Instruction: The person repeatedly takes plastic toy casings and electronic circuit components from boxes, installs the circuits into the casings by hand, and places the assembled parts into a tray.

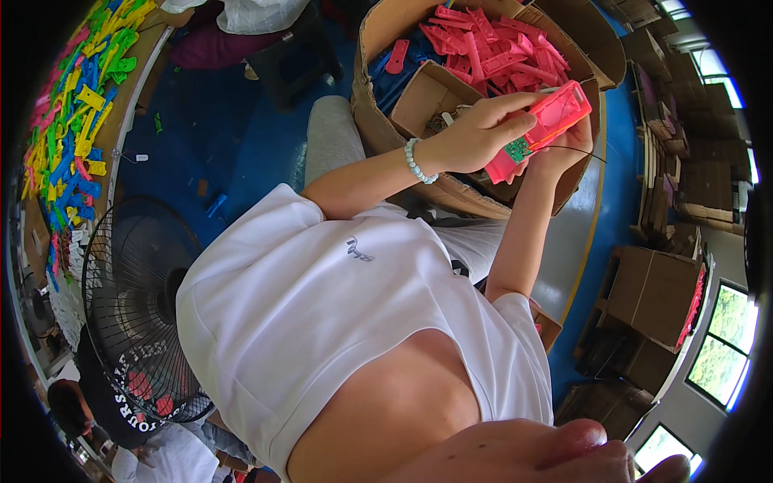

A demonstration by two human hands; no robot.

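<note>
Person in a white T-shirt (pixel 338 306), seen from above, both arms raised toward the far side of the scene. Left hand (pixel 475 133), a white bead bracelet (pixel 417 161) at its wrist, is curled over the near end of a pink plastic casing (pixel 555 117), fingers pressing on it. Right hand (pixel 564 157) sits mostly behind the casing, cupping it from the far right; its fingers are largely hidden, but it grips the piece. A small green circuit board (pixel 518 150) shows at the casing's lower end, between the two hands, and a thin dark wire (pixel 576 150) trails off to the right. The casing is held just above a large cardboard box (pixel 370 113) that holds a heap of pink plastic parts (pixel 499 48). Far left: a table (pixel 121 121) strewn with yellow, green, blue and pink pieces (pixel 72 121). Near left: a black floor fan (pixel 133 306).
</note>
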